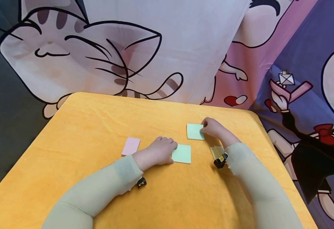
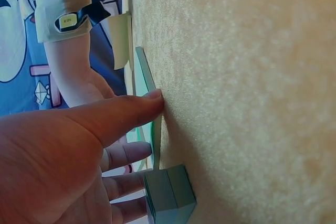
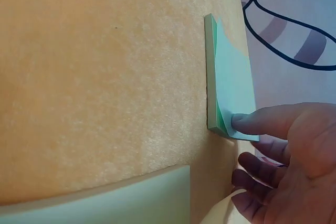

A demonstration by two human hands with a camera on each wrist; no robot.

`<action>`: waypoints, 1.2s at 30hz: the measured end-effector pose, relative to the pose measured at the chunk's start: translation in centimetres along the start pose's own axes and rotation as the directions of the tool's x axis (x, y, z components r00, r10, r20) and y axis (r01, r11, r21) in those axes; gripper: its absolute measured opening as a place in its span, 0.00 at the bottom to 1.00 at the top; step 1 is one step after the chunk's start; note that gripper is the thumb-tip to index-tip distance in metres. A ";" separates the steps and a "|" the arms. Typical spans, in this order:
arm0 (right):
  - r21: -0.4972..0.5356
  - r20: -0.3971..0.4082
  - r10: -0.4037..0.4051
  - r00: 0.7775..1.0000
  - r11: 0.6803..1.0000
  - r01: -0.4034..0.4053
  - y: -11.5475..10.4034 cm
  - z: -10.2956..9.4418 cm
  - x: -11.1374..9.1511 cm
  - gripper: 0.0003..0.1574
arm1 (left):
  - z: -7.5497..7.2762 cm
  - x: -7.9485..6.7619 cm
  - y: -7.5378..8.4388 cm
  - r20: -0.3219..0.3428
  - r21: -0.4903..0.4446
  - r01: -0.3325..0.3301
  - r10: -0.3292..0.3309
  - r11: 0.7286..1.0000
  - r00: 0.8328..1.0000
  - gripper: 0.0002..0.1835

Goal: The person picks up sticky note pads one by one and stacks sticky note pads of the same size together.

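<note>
My left hand [image 1: 159, 150] grips a green sticky note pad [image 1: 182, 154] by its left side, its thumb [image 2: 142, 107] at the near edge. Farther back and to the right lies a second green sticky note pad [image 1: 195, 131]. My right hand [image 1: 214, 128] pinches that one at its right edge. In the right wrist view the thumb [image 3: 244, 123] presses on its top sheet, which stands a little apart from the sheets below along one side. Both pads lie low on the yellow cloth.
A pink sticky note pad [image 1: 131, 146] lies left, beyond my left wrist. The yellow sticky note pad [image 1: 216, 152] is partly hidden by my right wrist and its camera. A cartoon-printed curtain [image 1: 201, 47] hangs behind the yellow-covered table [image 1: 107, 114].
</note>
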State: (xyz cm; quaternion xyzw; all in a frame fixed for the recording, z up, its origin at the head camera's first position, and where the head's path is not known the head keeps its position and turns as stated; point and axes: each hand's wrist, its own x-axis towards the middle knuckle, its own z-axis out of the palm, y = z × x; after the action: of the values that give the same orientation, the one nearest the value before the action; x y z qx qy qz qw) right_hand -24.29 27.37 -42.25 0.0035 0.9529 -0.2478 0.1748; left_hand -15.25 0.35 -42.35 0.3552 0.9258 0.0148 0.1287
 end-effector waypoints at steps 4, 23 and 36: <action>0.047 0.002 0.017 1.000 0.999 -0.017 0.1 0.0 -0.3 0.18 | 0.0 0.0 0.1 -0.001 -0.001 -0.001 0.001 1.000 1.000 0.33; 0.264 -0.049 -0.121 0.991 0.956 0.130 0.5 -0.1 -2.2 0.14 | -0.1 0.0 0.1 0.005 -0.023 0.002 -0.002 1.000 1.000 0.32; 0.606 -0.105 -0.181 0.978 0.768 0.207 0.0 -0.3 -5.3 0.18 | -0.1 -0.1 0.1 -0.014 -0.046 0.008 -0.008 0.999 1.000 0.33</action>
State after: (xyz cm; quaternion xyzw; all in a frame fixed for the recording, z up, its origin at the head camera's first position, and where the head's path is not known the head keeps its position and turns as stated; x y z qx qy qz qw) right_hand -19.45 27.96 -40.25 -0.0331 0.8192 -0.5602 0.1184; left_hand -15.11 0.40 -42.26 0.3484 0.9274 0.0382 0.1306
